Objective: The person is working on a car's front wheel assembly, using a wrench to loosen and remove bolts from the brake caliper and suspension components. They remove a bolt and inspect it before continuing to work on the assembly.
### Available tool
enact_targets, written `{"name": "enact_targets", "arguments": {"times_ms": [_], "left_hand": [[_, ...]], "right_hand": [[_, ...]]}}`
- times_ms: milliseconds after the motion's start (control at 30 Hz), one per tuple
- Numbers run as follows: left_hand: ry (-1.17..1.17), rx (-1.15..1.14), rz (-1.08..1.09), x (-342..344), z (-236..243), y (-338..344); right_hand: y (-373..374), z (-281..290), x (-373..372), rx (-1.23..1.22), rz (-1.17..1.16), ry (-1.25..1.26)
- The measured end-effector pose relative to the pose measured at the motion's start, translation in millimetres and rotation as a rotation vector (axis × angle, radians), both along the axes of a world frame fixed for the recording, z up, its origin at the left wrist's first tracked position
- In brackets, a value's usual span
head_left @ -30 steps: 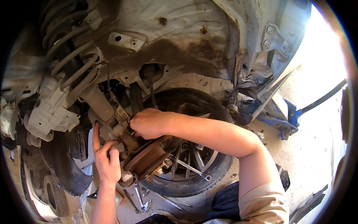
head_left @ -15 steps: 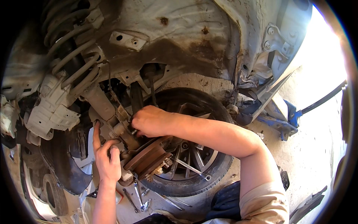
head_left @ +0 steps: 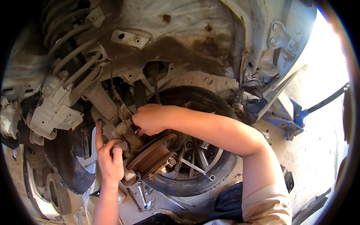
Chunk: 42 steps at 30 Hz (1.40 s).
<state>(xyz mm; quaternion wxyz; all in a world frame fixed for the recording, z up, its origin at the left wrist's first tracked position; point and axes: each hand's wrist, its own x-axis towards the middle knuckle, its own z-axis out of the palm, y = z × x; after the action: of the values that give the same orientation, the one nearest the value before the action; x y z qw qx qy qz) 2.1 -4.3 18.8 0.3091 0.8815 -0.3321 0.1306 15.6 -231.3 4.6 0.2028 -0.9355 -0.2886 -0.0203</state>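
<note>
My left hand (head_left: 111,161) is beside the hub of a car suspension. Its index finger stretches up to the lower end of the strut (head_left: 102,103), while the other fingers bend toward the metal knuckle (head_left: 130,138). My right hand (head_left: 150,119) reaches across from the right, its fingers closed at the far side of the knuckle. Whatever sits in its fingertips is hidden. Below both hands, the rusty brake disc (head_left: 152,155) is tilted, with studs on its outer face. A coil spring (head_left: 80,71) winds round the strut at the upper left.
A wheel with tyre (head_left: 225,170) lies flat under the disc, a ring spanner (head_left: 197,167) across it. Several tools, among them an adjustable wrench (head_left: 150,204), lie on the floor. A blue jack (head_left: 292,125) stands at right. Old tyres (head_left: 58,193) are at left.
The view has shifted slightly, so the whole scene sits a little differently. Both hands keep nearly the same places on the suspension.
</note>
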Motion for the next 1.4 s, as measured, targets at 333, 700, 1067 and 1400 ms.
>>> {"name": "enact_targets", "arguments": {"times_ms": [333,700,1067,1400], "left_hand": [[-0.028,-0.018,-0.005,3,-4,4],[-0.023,0.043,0.013,4,-3,6],[-0.003,0.019,0.047,5,-7,8],[-0.049,0.074,0.066,4,-6,11]], "right_hand": [[0,-12,-5,0.055,-0.022,-0.039],[-48,-35,-23,0.166,-0.336,-0.078],[-2,-136,-114,-0.354,-0.092,0.806],[-12,-118,-110,-0.276,-0.074,1.112]]}}
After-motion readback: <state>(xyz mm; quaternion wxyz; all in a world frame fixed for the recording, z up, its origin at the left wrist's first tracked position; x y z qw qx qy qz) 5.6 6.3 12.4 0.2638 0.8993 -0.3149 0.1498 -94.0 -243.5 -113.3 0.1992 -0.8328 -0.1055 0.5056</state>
